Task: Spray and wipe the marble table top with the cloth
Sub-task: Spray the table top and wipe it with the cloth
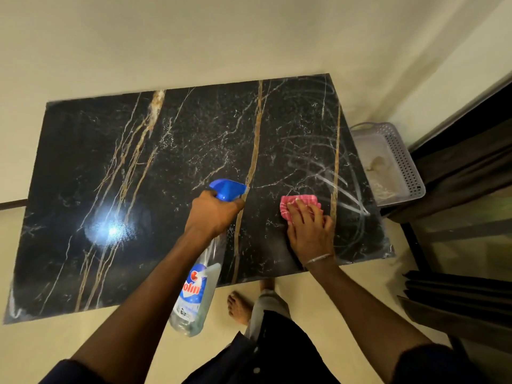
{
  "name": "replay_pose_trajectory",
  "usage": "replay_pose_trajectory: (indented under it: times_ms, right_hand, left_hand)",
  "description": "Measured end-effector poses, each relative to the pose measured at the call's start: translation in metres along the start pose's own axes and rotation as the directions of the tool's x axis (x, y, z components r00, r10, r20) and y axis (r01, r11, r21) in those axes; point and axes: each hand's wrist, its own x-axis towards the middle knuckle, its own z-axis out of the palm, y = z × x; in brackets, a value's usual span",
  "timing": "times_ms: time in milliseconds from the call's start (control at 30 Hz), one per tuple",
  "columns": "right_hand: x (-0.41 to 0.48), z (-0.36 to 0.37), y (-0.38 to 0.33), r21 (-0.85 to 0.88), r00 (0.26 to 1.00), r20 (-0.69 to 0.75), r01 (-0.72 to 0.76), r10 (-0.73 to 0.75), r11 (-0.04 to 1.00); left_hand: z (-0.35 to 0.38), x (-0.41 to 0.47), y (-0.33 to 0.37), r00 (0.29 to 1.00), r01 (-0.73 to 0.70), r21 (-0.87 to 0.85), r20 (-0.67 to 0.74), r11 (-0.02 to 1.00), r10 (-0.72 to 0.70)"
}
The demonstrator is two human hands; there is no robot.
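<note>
The worktop [138, 176] was seen as a rectangular slab of black marble, polished to a gloss and crossed by long gold veins and fine white ones. A bright glare of light [112, 231] was mirrored near its near left corner. Pale, curved wipe streaks [332, 167] were spread over its right end.

The cloth [299, 202], pink with a ribbed, striped weave, was bunched into a small pad and laid on the worktop toward the near right corner, beside a gold vein. It was pressed down by the right hand [310, 231], whose fingers were held straight and slightly spread over it; a thin metal bracelet [318, 258] was worn at that wrist.

The spray bottle [199, 286], of clear plastic with a blue trigger head and a blue, white and red label, was held tilted above the near edge, nozzle toward the worktop's middle. Its neck was gripped by the left hand [213, 214], fingers curled round it below the trigger.

A pale perforated plastic basket [401, 156] was set on the floor [83, 342] just beside the worktop's right edge. A bare foot [239, 307] was planted by the near edge.
</note>
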Motion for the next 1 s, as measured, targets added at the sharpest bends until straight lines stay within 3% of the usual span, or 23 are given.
replay_pose_trajectory:
  times_ms: [67,100,133,167,200,233,267,300,333,400,667,1000]
  right_hand:
    - [0.006,-0.004,0.004,0.231,0.994,-0.100,-0.024,0.048,0.973]
    - [0.006,-0.010,0.005,0.451,0.986,-0.102,-0.069,0.128,0.890]
    - [0.006,-0.019,0.006,0.679,0.972,-0.037,-0.147,0.234,0.719]
    - [0.007,-0.027,0.010,0.843,0.930,0.071,-0.250,0.362,0.477]
    - [0.008,-0.038,0.013,0.927,0.855,0.221,-0.334,0.469,0.172]
    - [0.009,-0.044,0.018,0.916,0.774,0.397,-0.372,0.493,-0.153]
    - [0.010,-0.049,0.023,0.834,0.720,0.534,-0.362,0.443,-0.416]
    - [0.009,-0.052,0.028,0.739,0.694,0.620,-0.360,0.366,-0.570]
    - [0.009,-0.054,0.031,0.672,0.698,0.651,-0.349,0.297,-0.653]
    - [0.007,-0.053,0.033,0.605,0.704,0.671,-0.338,0.234,-0.721]
    - [0.014,-0.051,0.036,0.544,0.713,0.674,-0.302,0.194,-0.783]
    - [0.022,-0.053,0.051,0.515,0.706,0.689,-0.319,0.163,-0.796]
  left_hand:
    - [0.002,0.001,0.004,1.000,-0.001,0.005,0.011,1.000,0.001]
    - [0.002,0.001,0.006,1.000,0.005,0.004,0.019,1.000,-0.005]
    - [0.003,0.001,0.009,1.000,0.006,0.003,0.025,1.000,-0.006]
    - [0.004,0.001,0.012,0.999,0.001,0.009,0.033,1.000,-0.002]
    - [0.006,0.001,0.016,0.999,-0.009,0.026,0.042,1.000,0.008]
    - [0.008,0.001,0.020,0.999,-0.015,0.050,0.052,0.999,0.013]
    - [0.010,0.002,0.024,0.998,-0.020,0.079,0.062,0.997,0.015]
    - [0.014,0.004,0.028,0.997,-0.023,0.108,0.077,0.994,0.015]
    - [0.018,0.005,0.033,0.995,-0.029,0.139,0.096,0.990,0.016]
    - [0.026,0.007,0.041,0.993,-0.029,0.196,0.119,0.980,0.006]
    - [0.048,0.007,0.057,0.986,-0.059,0.299,0.165,0.953,0.010]
    - [0.062,0.002,0.071,0.980,-0.041,0.344,0.196,0.938,-0.029]
